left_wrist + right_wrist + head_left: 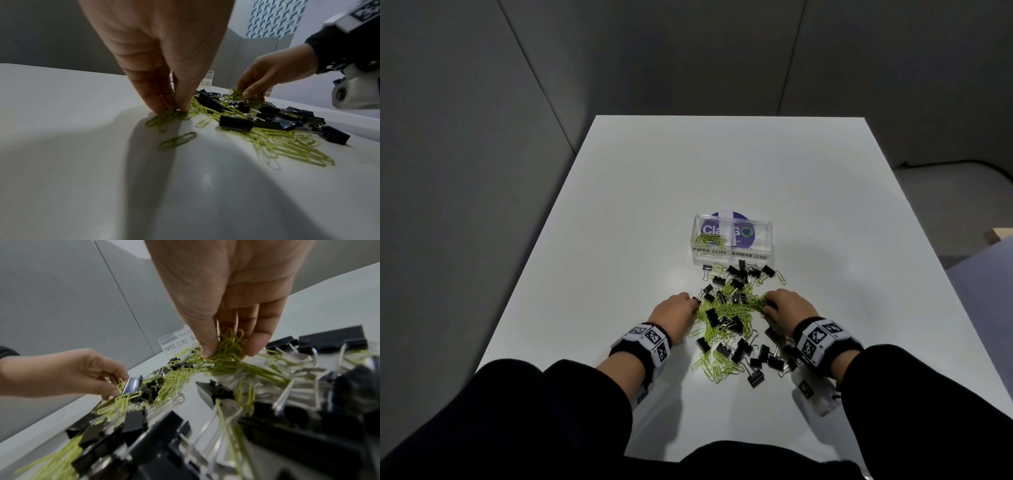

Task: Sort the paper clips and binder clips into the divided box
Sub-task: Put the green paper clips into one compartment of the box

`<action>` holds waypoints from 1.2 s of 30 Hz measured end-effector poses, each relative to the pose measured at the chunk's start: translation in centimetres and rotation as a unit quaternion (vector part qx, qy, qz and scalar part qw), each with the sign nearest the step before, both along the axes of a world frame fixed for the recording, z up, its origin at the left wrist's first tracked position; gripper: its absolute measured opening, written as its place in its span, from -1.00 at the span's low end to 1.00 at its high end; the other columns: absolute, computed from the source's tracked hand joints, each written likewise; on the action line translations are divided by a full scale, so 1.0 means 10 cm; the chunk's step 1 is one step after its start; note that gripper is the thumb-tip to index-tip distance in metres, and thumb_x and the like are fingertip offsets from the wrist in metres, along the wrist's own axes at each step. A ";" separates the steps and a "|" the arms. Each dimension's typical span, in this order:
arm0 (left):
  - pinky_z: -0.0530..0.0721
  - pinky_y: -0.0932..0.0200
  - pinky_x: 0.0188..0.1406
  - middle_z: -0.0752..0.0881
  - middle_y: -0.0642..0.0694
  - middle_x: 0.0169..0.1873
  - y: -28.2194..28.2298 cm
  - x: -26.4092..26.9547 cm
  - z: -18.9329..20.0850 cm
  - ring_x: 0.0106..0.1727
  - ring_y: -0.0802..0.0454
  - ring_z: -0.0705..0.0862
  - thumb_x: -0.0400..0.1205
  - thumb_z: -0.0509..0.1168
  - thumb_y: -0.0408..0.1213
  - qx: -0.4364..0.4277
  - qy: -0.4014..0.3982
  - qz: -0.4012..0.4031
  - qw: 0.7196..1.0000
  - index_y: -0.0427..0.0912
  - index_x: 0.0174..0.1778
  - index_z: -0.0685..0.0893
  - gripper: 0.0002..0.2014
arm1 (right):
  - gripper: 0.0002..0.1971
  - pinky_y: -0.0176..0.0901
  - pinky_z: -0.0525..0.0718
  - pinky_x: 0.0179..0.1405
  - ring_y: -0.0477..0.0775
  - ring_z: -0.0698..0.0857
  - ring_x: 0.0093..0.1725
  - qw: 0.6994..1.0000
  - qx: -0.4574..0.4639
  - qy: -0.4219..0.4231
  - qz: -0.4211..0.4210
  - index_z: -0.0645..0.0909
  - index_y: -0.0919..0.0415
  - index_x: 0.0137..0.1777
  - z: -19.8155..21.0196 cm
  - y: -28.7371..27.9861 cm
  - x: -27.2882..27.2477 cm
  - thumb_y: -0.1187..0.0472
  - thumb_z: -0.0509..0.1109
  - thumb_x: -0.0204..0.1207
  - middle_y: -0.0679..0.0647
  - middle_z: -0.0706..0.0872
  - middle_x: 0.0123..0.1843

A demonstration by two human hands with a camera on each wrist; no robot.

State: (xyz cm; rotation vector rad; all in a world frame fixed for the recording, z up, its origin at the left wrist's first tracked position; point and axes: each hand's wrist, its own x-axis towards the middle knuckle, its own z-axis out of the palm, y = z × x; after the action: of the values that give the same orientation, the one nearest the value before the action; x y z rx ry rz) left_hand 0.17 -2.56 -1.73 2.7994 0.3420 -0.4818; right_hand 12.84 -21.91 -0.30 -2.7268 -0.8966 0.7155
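Both hands pinch green paper clips [726, 310] in the pile near of the box [732, 240]: left hand [164, 91], right hand [228, 337]. Clips look light, slippery, tangle-prone; take small bunches, fingertips low.

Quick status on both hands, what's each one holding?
Left hand: pinching a bunch of green paper clips on the table.
Right hand: fingers closed on a clump of green paper clips.
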 end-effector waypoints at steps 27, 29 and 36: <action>0.59 0.17 0.00 0.74 -0.16 -0.03 0.31 0.34 0.83 -0.11 -0.01 0.66 0.66 0.24 -0.31 -0.180 -0.291 0.062 0.938 -0.21 0.16 0.72 -0.78 | -0.77 -0.46 0.53 -0.17 -0.09 0.65 -0.21 0.956 0.287 0.049 -0.020 0.63 0.23 0.19 1.08 0.22 0.23 0.31 0.32 0.56 0.01 0.68 -0.08; 0.64 0.12 -0.02 0.74 -0.16 -0.06 0.42 0.46 0.95 -0.18 0.05 0.63 0.64 0.26 -0.33 -0.185 -0.334 0.069 0.922 -0.21 0.13 0.73 -0.79 | -0.78 -0.53 0.58 -0.19 -0.25 0.67 -0.28 0.939 0.337 0.059 -0.034 0.64 0.20 0.18 1.20 0.38 0.32 0.33 0.33 0.55 -0.02 0.70 -0.12; 0.60 0.13 0.02 0.74 -0.15 -0.06 0.73 0.83 1.03 -0.05 -0.04 0.67 0.64 0.26 -0.32 -0.153 -0.350 0.098 0.919 -0.19 0.10 0.74 -0.80 | -0.80 -0.22 0.66 -0.11 0.10 0.70 -0.18 0.935 0.337 0.079 -0.080 0.63 0.26 0.15 1.04 1.14 0.64 0.32 0.30 0.56 0.17 0.72 -0.09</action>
State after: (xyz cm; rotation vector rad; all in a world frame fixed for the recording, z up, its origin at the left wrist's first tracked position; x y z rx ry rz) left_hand 8.48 4.76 8.53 2.3893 0.3382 0.4750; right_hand 19.29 -10.52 10.05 -2.0684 -0.7029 0.4698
